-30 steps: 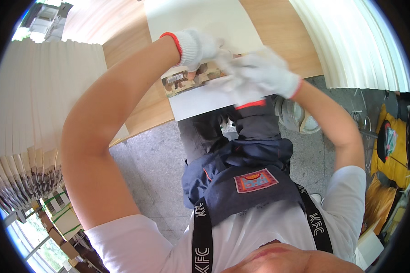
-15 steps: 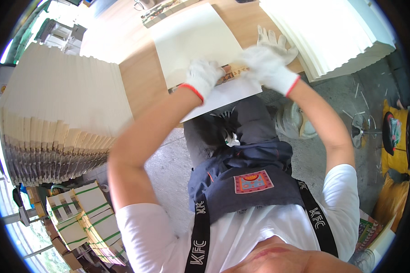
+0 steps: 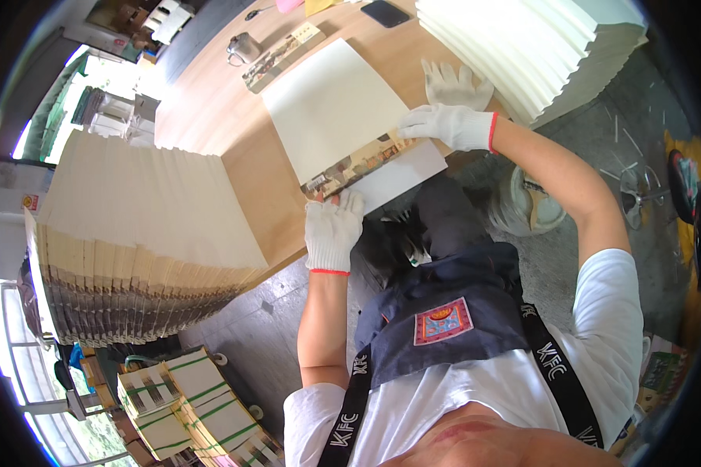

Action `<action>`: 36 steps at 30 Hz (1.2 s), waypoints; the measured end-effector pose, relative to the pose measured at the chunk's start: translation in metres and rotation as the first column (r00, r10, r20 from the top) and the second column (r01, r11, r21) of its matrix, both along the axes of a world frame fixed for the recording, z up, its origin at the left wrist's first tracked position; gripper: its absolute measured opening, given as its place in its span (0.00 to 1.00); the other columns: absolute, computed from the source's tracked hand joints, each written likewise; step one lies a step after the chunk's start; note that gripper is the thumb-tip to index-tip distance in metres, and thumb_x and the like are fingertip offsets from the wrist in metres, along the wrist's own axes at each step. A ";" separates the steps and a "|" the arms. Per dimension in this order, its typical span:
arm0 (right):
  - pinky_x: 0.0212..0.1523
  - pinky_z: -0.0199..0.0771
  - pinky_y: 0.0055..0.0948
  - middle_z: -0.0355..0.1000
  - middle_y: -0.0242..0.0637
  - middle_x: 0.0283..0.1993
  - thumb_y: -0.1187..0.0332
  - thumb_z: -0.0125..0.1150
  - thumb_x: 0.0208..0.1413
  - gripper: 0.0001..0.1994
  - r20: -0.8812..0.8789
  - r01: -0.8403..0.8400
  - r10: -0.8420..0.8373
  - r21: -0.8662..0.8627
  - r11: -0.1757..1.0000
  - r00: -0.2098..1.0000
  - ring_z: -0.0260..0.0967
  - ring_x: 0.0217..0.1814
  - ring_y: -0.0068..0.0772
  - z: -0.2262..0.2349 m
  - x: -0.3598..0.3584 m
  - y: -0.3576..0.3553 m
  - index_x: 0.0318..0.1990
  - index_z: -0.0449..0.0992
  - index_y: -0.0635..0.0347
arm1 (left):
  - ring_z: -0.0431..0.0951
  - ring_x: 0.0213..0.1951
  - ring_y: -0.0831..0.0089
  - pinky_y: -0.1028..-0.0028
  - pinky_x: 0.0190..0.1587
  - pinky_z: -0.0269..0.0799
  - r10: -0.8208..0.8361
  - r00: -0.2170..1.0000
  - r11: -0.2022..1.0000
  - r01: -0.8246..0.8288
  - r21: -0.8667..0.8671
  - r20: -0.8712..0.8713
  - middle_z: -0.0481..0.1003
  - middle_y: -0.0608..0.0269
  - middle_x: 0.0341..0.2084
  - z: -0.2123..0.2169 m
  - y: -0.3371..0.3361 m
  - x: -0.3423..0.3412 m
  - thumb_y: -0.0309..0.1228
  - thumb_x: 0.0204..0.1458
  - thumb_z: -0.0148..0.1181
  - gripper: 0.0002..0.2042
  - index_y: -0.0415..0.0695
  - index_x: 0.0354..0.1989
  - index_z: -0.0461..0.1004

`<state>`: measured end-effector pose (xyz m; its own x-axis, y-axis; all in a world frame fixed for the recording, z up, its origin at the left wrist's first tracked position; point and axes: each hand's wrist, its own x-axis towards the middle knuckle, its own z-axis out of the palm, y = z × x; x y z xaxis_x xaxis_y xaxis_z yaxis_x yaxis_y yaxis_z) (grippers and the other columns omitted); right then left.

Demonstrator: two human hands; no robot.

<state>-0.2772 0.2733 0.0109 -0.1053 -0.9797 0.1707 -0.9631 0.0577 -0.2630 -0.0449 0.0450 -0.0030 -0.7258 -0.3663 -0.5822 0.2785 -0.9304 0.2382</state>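
Both my hands wear white knit gloves with red cuffs. My left hand (image 3: 332, 230) lies flat with fingers spread on the near left corner of a cream sheet (image 3: 331, 105) that rests on the wooden table (image 3: 210, 109). My right hand (image 3: 446, 125) presses flat on the sheet's near right edge. A strip with printed colour pictures (image 3: 356, 165) runs along the sheet's near edge between my hands, with a plain white sheet (image 3: 401, 175) under it. A spare white glove (image 3: 456, 82) lies just beyond my right hand.
A fanned stack of cream sheets (image 3: 144, 233) fills the left of the table, and another tall stack (image 3: 522, 47) stands at the far right. A printed strip (image 3: 280, 54), a metal cup (image 3: 244, 48) and a dark phone (image 3: 389, 12) lie at the far side. Strapped bundles (image 3: 187, 397) sit on the floor at lower left.
My hands have come down from working together above the sheet and moved apart, now pressing flat on its two near corners. The view has tilted to take in more of the table.
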 end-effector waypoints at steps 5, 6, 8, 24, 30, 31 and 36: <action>0.63 0.67 0.35 0.73 0.40 0.56 0.85 0.50 0.50 0.24 0.198 0.071 -0.048 -0.114 0.991 0.979 0.66 0.62 0.43 -0.013 -0.009 -0.007 0.54 0.76 0.55 | 0.67 0.55 0.60 0.53 0.60 0.66 0.087 0.996 0.951 -0.083 -0.296 -0.002 0.66 0.61 0.52 -0.021 0.006 -0.029 0.31 0.60 0.53 0.13 0.48 0.53 0.65; 0.63 0.67 0.35 0.74 0.41 0.54 0.84 0.50 0.50 0.23 0.229 0.084 -0.054 -0.121 0.989 0.972 0.67 0.62 0.43 -0.011 -0.011 -0.011 0.53 0.77 0.56 | 0.68 0.55 0.60 0.53 0.61 0.66 0.108 0.992 0.932 -0.123 -0.341 -0.061 0.68 0.61 0.52 -0.025 0.003 -0.037 0.30 0.59 0.54 0.13 0.48 0.52 0.67; 0.61 0.66 0.33 0.76 0.41 0.53 0.69 0.53 0.58 0.17 0.377 0.333 -0.294 -0.042 0.942 0.878 0.68 0.60 0.40 -0.002 -0.018 -0.020 0.54 0.77 0.54 | 0.73 0.54 0.63 0.52 0.61 0.70 0.203 0.976 0.947 -0.176 -0.267 0.075 0.73 0.61 0.47 -0.019 -0.003 -0.055 0.29 0.57 0.54 0.06 0.45 0.42 0.70; 0.49 0.75 0.26 0.76 0.34 0.48 0.64 0.58 0.62 0.15 0.985 0.528 0.138 -0.062 0.847 -0.105 0.74 0.47 0.24 -0.007 -0.017 -0.108 0.53 0.75 0.61 | 0.75 0.48 0.57 0.51 0.50 0.78 0.110 0.990 0.837 -0.047 -0.545 0.083 0.72 0.56 0.46 0.077 -0.045 -0.007 0.26 0.54 0.55 0.08 0.46 0.42 0.69; 0.60 0.70 0.27 0.70 0.38 0.60 0.64 0.53 0.67 0.19 0.887 0.528 0.360 -0.462 0.713 0.290 0.68 0.62 0.27 0.044 -0.016 -0.106 0.61 0.71 0.64 | 0.77 0.41 0.69 0.64 0.45 0.80 0.045 0.992 0.451 -0.125 -0.884 -0.117 0.73 0.60 0.44 0.180 -0.016 0.050 0.26 0.57 0.59 0.15 0.41 0.52 0.69; 0.61 0.69 0.27 0.69 0.38 0.61 0.64 0.52 0.67 0.20 0.812 0.472 0.488 -0.584 0.660 0.321 0.67 0.64 0.28 0.065 -0.011 -0.122 0.62 0.69 0.64 | 0.77 0.41 0.71 0.67 0.44 0.81 0.043 0.996 0.346 -0.086 -0.934 -0.076 0.74 0.60 0.44 0.201 -0.023 0.065 0.26 0.57 0.59 0.16 0.40 0.53 0.69; 0.63 0.67 0.30 0.68 0.39 0.63 0.65 0.47 0.69 0.20 0.593 0.293 0.772 -0.798 0.527 0.228 0.66 0.65 0.29 0.216 0.032 -0.202 0.65 0.66 0.63 | 0.81 0.37 0.71 0.76 0.37 0.81 0.121 0.962 -0.235 -0.211 -0.949 -0.244 0.78 0.57 0.39 0.312 -0.069 0.149 0.28 0.61 0.52 0.13 0.35 0.51 0.72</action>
<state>-0.2451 0.0710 0.2273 -0.4693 -0.5367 0.7012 0.0418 -0.8067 -0.5894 0.1038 -0.0243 0.3090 -0.5206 -0.5634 0.6415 0.4231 0.4823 0.7670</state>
